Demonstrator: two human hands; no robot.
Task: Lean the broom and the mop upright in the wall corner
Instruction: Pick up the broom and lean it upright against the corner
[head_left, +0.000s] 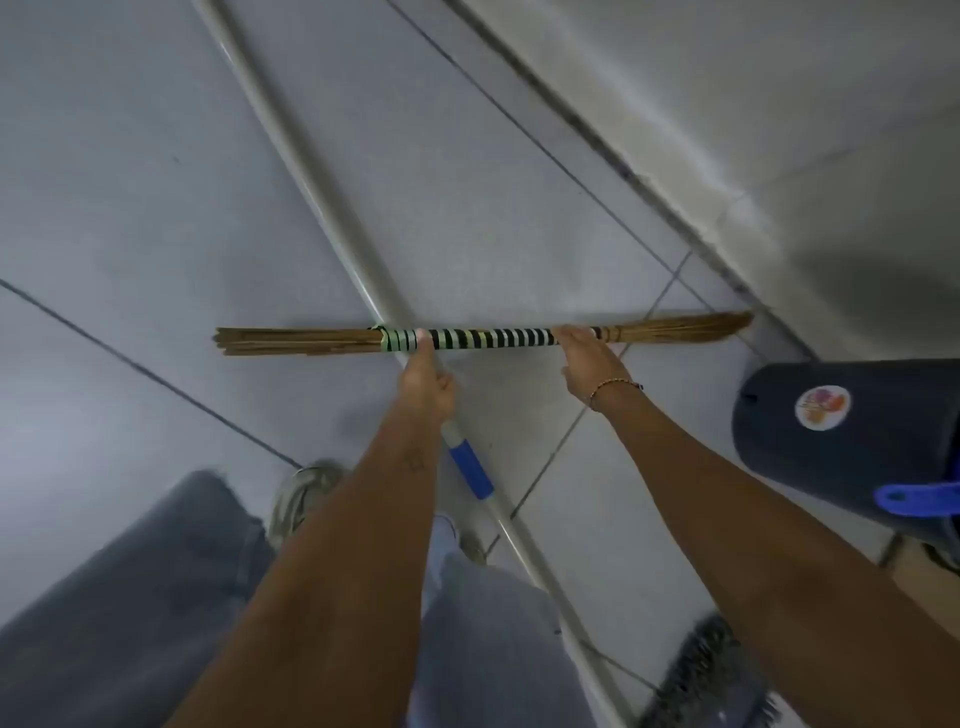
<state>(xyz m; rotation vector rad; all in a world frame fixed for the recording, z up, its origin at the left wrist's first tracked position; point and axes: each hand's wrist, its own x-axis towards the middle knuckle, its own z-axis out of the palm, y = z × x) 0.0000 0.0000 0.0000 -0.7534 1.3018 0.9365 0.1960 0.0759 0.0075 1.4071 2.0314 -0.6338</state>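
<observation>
Left hand (427, 379) closed around the striped binding of the stick broom (483, 336), near the green-taped end of the wrap; fingers curled under, thumb side up. Right hand (587, 358) laid on the other end of the same binding, fingers over the top; full closure around the bundle not clear from this angle, though contact is evident. Beaded bracelet (615, 387) on the right wrist.

Broom held level, long axis running left to right across the view, both hands on its middle section. Cut stick ends pointing left; finer, tapering tips pointing right, close to the base of the wall (779, 104), whether touching it not discernible. Right hand nearer the wall and the brush tips; left hand nearer the stub end.

Mop (332, 208) lying flat on the tiled floor (130, 156), its pale pole passing diagonally beneath the broom and under the left hand, blue grip sleeve (470, 467) showing just below that hand, grey fringed head (711, 670) at the lower right. Mop untouched, not yet raised.

Dark bucket (852, 436) with a round sticker standing to the right, near the wall. Wall corner itself not clearly identifiable in view.

Judged stage: broom lifted, not yet uprighted. Next move likely a quarter turn of the long axis from level to vertical, one end swung down toward the floor by the wall.
</observation>
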